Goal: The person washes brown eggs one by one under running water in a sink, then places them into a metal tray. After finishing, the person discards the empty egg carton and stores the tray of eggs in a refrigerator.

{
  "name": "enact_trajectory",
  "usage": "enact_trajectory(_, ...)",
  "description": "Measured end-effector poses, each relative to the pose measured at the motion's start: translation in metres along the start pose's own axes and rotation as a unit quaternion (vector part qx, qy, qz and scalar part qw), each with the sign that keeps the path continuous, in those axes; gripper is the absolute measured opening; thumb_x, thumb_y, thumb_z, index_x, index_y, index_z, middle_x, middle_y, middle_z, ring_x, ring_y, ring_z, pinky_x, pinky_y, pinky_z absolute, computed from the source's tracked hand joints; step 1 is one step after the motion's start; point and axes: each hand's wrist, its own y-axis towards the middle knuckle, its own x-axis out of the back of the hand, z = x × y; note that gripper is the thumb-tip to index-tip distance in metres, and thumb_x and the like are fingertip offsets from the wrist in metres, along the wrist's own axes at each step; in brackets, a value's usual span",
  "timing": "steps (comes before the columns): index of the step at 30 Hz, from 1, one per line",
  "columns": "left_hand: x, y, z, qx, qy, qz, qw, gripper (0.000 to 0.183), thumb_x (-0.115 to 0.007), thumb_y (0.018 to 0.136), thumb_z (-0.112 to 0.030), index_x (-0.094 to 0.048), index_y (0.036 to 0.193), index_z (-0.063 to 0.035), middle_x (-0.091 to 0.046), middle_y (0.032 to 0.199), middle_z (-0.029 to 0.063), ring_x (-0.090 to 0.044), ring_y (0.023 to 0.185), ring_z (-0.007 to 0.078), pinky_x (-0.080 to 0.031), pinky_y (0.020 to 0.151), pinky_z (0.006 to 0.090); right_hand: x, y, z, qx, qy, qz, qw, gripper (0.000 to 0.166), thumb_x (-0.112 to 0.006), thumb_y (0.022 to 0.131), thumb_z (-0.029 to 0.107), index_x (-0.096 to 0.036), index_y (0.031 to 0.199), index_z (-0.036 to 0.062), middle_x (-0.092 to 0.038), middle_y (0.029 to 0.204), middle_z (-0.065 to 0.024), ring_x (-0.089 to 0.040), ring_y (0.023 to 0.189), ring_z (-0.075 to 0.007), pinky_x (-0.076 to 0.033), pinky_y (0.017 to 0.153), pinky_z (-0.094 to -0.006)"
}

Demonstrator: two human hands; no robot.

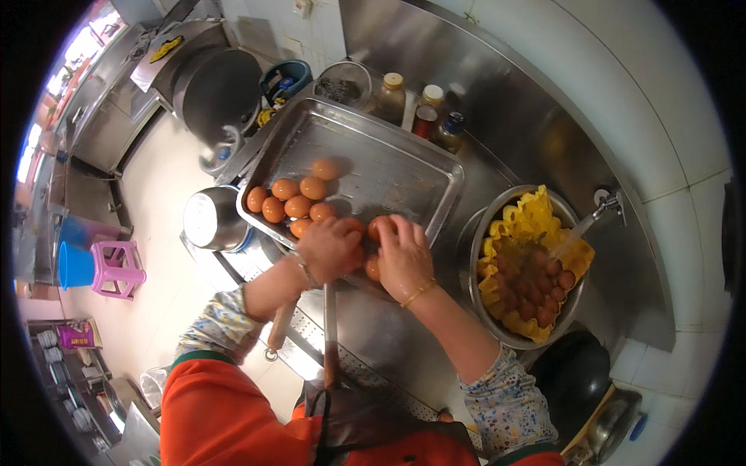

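Note:
Several wet brown eggs (297, 206) lie grouped at the left end of a steel tray (384, 160). My left hand (332, 250) is over the tray's near edge, its fingers curled beside a partly hidden egg (354, 225). It is blurred, and its grip cannot be made out. My right hand (406, 259) has its fingers around a brown egg (380, 228) at the same edge. Below that one, another egg (372, 267) shows by the palm. To the right, more eggs (533, 291) sit under water in a steel basin (477, 279) lined with a yellow egg tray (524, 218).
Water runs from a wall tap (609, 203) into the basin. Behind the tray stand a strainer (344, 84) and jars (393, 93). A steel pot (215, 218) is at the left, with long handles (330, 338) before me. A black wok (571, 373) lies near right.

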Motion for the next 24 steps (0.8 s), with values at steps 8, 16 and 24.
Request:
enact_trajectory(8,-0.018,-0.002,-0.027,0.056,0.092,0.058,0.992,0.03,-0.067,0.067,-0.031,-0.057,0.086,-0.0101,-0.058,0.087,0.0105,-0.058,0.085,0.0271,-0.043,0.075,0.037,0.014,-0.044,-0.003,-0.006,0.053,-0.066,0.996,0.041,-0.057,0.072,0.003,-0.048,0.112,0.0001,-0.048,0.112,-0.0165,-0.045,0.1,-0.0353,-0.035,0.09,-0.044)
enact_trajectory(16,-0.013,-0.005,-0.02,0.098,-0.025,-0.067,0.993,0.028,-0.066,0.063,-0.021,-0.057,0.087,-0.0075,-0.06,0.087,0.0115,-0.058,0.083,0.0306,-0.048,0.068,0.041,0.032,-0.071,-0.009,-0.064,0.242,-0.118,0.961,0.023,-0.055,0.078,0.004,-0.052,0.101,0.0012,-0.059,0.087,-0.0154,-0.057,0.081,-0.0324,-0.046,0.072,-0.0396)
enact_trajectory(24,0.011,0.073,-0.12,-0.104,-0.353,-0.082,0.926,0.043,-0.075,0.063,-0.017,-0.052,0.097,-0.0023,-0.056,0.083,0.0108,-0.058,0.073,0.0201,-0.047,0.066,0.0274,0.086,-0.08,-0.068,-0.347,0.639,-0.043,0.685,0.037,-0.04,0.093,0.041,-0.051,0.102,0.006,-0.056,0.074,-0.0004,-0.054,0.056,-0.01,-0.044,0.047,-0.0222)
